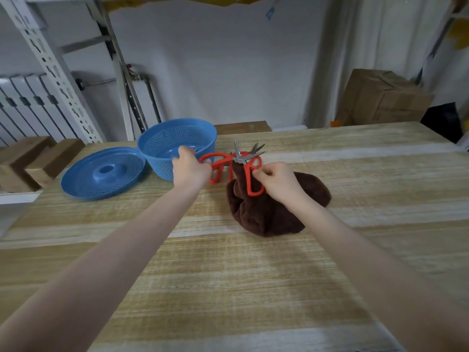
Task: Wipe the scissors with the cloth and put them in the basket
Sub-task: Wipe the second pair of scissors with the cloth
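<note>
You face a pale wooden table (253,275) with light and darker streaks running across it. Behind it stands a plain white wall (228,72), evenly lit. To your left a grey slotted rack upright (50,69) rises, with a white radiator (25,105) behind it and a thin pipe (149,95) near it on the wall. Two wooden blocks (33,158) lie by the table's left end. To your right a cardboard box (380,97) sits against the wall, a black bag (442,120) just beside it.

Single head camera, wide-angle: looks forward and down across table (228,288), close; wall (228,72) beyond.
</note>
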Motion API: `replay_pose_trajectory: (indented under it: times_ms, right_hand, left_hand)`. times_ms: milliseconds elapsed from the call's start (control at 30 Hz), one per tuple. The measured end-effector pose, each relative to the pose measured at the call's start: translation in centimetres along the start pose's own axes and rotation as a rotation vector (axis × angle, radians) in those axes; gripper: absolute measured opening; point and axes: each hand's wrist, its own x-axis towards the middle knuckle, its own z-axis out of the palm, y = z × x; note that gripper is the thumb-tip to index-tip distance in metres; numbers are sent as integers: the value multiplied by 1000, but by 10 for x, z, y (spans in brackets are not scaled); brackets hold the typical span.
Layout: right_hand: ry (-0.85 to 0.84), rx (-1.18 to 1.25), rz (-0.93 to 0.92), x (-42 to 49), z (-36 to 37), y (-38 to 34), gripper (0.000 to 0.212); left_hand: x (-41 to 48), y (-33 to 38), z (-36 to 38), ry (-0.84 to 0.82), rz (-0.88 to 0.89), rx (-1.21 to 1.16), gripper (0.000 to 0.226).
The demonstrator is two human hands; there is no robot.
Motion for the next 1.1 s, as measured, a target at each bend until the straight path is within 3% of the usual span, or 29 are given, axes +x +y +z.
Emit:
replay_pose_trajectory:
  times_ms: [100,200,400,533,633,767,833,933,1100]
  right_hand:
    - [22,-8,-21,-1,1,-2,34]
    - [9,-13,-37,-2,0,-2,36]
    - [-57,66,-13,-9,-3,-2,36]
    - [-79,313,154,-6,-2,0,38]
    - [-94,113,133,1,-3,6,31]
    - [-284,-131,90,-2,-1,2,30]
    - [-259,-156,77,-4,0,1,26]
    - [-211,66,147,-5,-7,-5,8]
    - [-15,246,222,2,-28,-5,18]
  left_hand:
    - [-15,2,5,120,337,263,39]
    - [-19,0,9,65,478,516,36]
    - [-16,-6,13,81,498,417,31]
    - [-8,-9,9,109,502,366,29]
    - [-2,-10,5,117,503,300,25]
    - [5,-18,7,61,541,241,20]
    - [5,-21,10,43,535,213,23]
    - [5,-26,12,47,542,194,19]
    - [0,-28,17,91,545,203,17]
